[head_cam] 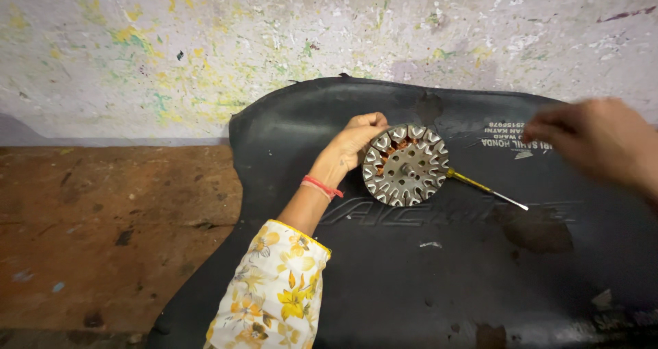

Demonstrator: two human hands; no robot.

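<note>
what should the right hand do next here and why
Probably bring the right hand down to the screwdriver. The left hand grips the rim of the round metal motor core, holding it on edge on the black rubber mat, while the right hand hangs blurred and empty above. The screwdriver lies loose beside the core, nearest that free hand.

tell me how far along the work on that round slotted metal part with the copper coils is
Done: the slotted metal disc lies on the black rubber mat, some slots showing copper winding.

In hand: the left hand grips the disc's edge. The right hand is blurred above the mat, holding nothing visible.

Left: the yellow-handled screwdriver lies untouched beside the disc, and most slots look bare, though that is hard to tell.
</note>
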